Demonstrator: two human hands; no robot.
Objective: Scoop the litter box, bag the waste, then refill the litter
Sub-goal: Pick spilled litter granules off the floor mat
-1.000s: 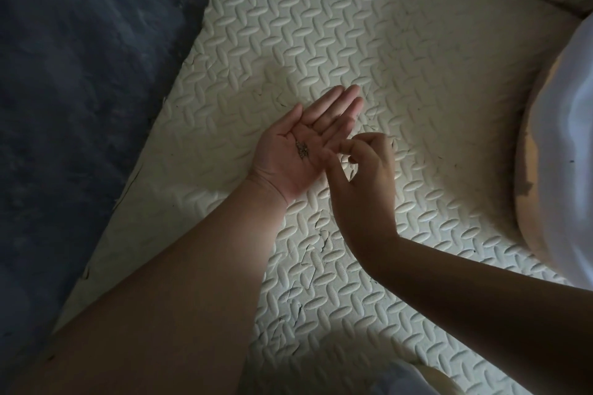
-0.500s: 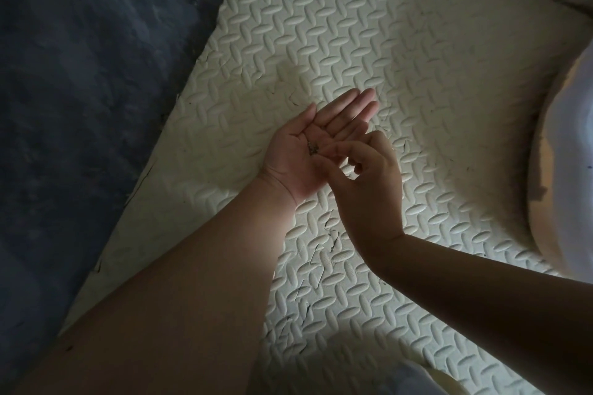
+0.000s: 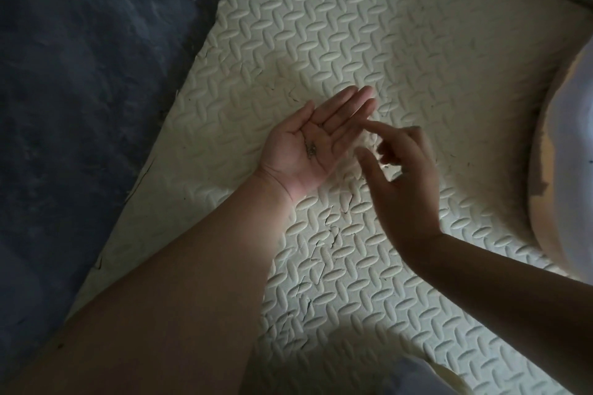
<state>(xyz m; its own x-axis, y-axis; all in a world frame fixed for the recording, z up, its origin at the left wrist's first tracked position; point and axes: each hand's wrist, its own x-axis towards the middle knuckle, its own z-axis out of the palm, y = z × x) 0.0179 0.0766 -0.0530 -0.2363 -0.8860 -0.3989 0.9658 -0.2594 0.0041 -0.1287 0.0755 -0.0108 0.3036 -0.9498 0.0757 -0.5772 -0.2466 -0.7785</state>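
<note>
**Loose grains held in an upturned palm**

Head view: The left hand (image 3: 309, 144) lies palm up above a cream foam mat (image 3: 321, 26), its fingers straight and pressed together, the thumb spread a little to the side. It grips nothing. A small cluster of dark grains (image 3: 310, 148), which look like litter, sits loose in the hollow of that palm, near the base of the fingers.

The right hand (image 3: 406, 179) hangs just beside the left hand's little-finger edge, back toward the camera and somewhat blurred. Its index finger is stretched out toward the left fingertips, close to them; whether it touches them cannot be told. The thumb stands apart from the index with a clear gap between, and nothing shows in that gap. The other fingers are loosely curled, and no object is seen in them.

The mat has a raised pattern of ovals and runs under both hands and forearms. Thin dark cracks (image 3: 333, 228) mark it just below the left wrist, between the two forearms. Beyond the left forearm, past the mat's edge, lies a dark floor (image 3: 80, 74). Well to the outside of the right hand, a pale rounded object with a tan rim (image 3: 545, 144) is cut off by the frame; what it is cannot be told.
</note>
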